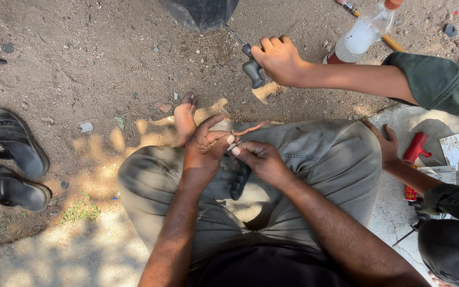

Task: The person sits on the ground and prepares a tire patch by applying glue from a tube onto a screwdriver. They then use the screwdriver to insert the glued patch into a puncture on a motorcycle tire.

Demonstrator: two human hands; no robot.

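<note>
I sit cross-legged on the ground in grey trousers. My left hand (pixel 204 146) and my right hand (pixel 258 158) meet over my lap, both pinching a thin reddish-brown rubbery strip (pixel 251 128) that trails off to the right. A dark tool handle (pixel 239 180) lies in my lap under my right hand. Another person in a green sleeve holds a black T-handle tool (pixel 253 69) with one hand (pixel 277 57), its shaft pushed toward a black tyre (pixel 200 11) at the top. That person's other hand (pixel 385 143) rests by my knee.
Two dark sandals (pixel 11 159) lie on the dirt at left. A clear plastic bottle (pixel 362 33) with an orange cap lies at top right. A red-handled tool (pixel 415 149) and paper packets (pixel 457 150) sit on the concrete slab at right. My bare foot (pixel 185 118) rests ahead.
</note>
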